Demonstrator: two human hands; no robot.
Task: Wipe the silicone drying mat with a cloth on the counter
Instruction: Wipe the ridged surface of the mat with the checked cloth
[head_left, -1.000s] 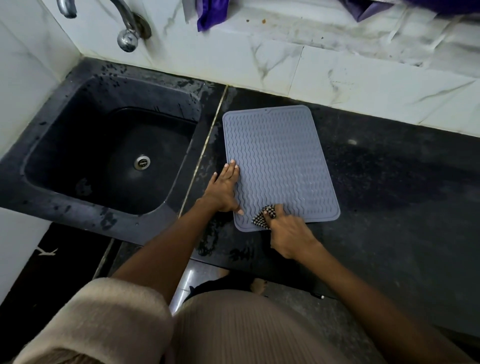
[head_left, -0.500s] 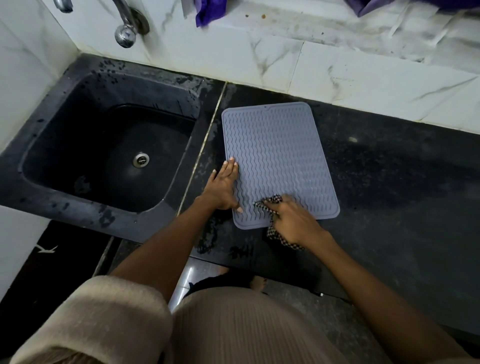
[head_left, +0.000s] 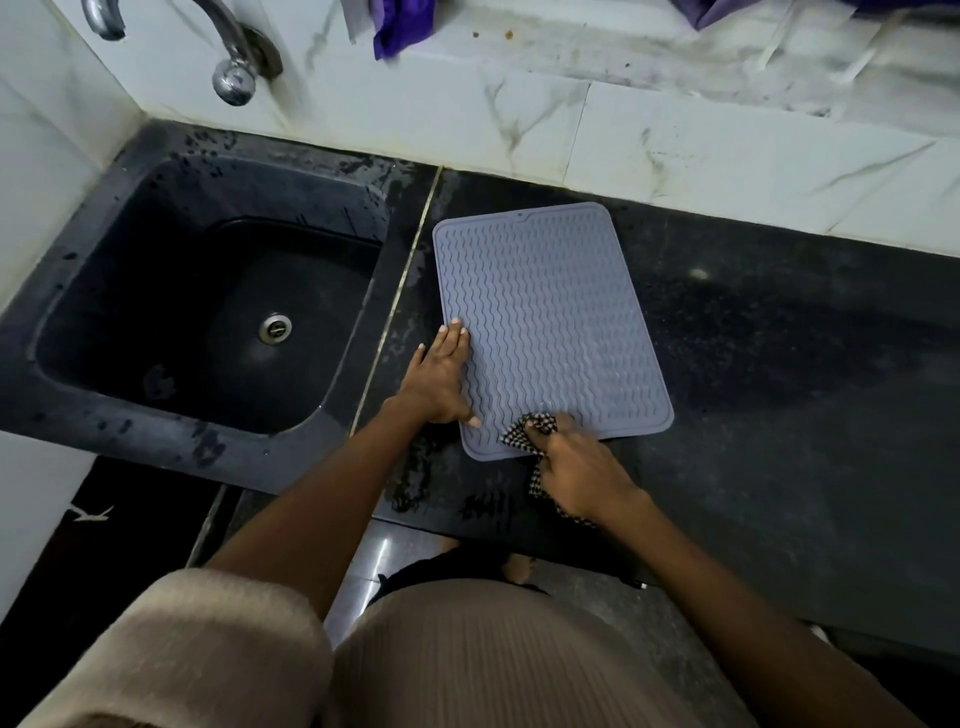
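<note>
Mid-wipe: right hand (head_left: 582, 475) gripping checked cloth (head_left: 535, 431) at mat (head_left: 550, 322) lower edge; left hand (head_left: 439, 376) flat, fingers straight, steadying left edge; upper mat seemingly left.

Most of the black-and-white checked cloth (head_left: 540, 434) is hidden under the right hand (head_left: 582, 475), so the grip on it cannot be made out. The chrome metal tap (head_left: 236, 62) and the purple fabric (head_left: 397, 23) on the ledge are cut off by the top edge.

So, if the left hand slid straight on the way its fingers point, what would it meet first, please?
The left hand lies flat along the mat's left edge, fingers pointing away toward the wall. The way looks free along mat and counter; the wall would probably come first.
</note>
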